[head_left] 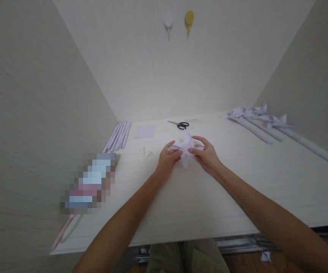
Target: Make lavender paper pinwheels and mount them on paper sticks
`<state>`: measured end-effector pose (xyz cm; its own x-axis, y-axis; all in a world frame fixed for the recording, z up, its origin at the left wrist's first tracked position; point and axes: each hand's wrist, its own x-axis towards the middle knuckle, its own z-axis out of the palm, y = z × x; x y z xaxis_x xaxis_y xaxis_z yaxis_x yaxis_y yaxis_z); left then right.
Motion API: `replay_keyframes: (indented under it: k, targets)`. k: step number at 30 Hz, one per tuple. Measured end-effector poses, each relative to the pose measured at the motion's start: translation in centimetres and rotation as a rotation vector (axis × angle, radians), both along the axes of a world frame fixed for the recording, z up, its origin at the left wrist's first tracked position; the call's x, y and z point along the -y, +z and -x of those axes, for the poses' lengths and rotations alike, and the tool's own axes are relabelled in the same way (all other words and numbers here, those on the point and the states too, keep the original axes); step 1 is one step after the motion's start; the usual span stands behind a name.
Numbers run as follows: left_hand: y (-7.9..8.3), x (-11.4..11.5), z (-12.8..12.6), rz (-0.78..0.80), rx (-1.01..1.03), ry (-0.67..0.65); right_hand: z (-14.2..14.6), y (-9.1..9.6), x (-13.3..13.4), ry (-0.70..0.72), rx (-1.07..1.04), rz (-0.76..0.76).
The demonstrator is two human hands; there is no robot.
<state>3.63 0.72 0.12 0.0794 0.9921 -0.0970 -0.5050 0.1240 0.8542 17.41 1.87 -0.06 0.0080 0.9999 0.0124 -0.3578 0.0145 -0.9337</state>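
- Paper pinwheel [185, 148] sits between both hands, just above or on the counter [238, 193]; I can't tell which.
- Left hand [166, 161] pinches one side, thumb on top; the right hand [209, 154] pinches the other side. The fingers [177, 154] on both are closed narrowly on the paper.
- Too hard a squeeze could crease the blades, I'd judge, and uneven pulling could tear the middle or let a fold spring loose.
- A careless sweep leftward could scatter the small tan bits [145, 152] near the left hand; they're too small to identify.
- Scissors [181, 124] lie beyond the hands, and a forward reach might knock them.
- Pale and faintly streaked, the counter also carries a paper square [145, 132], a row of paper sticks [117, 137] at left and three pinwheels on sticks [256, 125] at right.
- A blurred object [91, 182] stands by the left edge, impossible to make out.
- Plain walls [166, 76] close in on three sides; a white hook [168, 19] and a yellow hook [189, 18] hang ahead.
- Below, a scrap [265, 256] lies on the wooden floor [243, 264].
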Motion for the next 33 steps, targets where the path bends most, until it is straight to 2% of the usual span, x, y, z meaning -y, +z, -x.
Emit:
replay_keyframes:
  k: [8,13,33]
  targets:
    - [-0.6,0.4,-1.1,-0.012,-0.085,0.182,0.6,-0.4,0.3,-0.010,0.029,-0.022]
    - [-0.3,0.5,-1.4,0.025,-0.110,0.238,0.7,-0.4,0.5,-0.050,0.059,-0.023]
    - [0.0,0.6,-1.4,0.020,-0.239,0.286,0.8,-0.2,0.9,-0.094,0.180,-0.076]
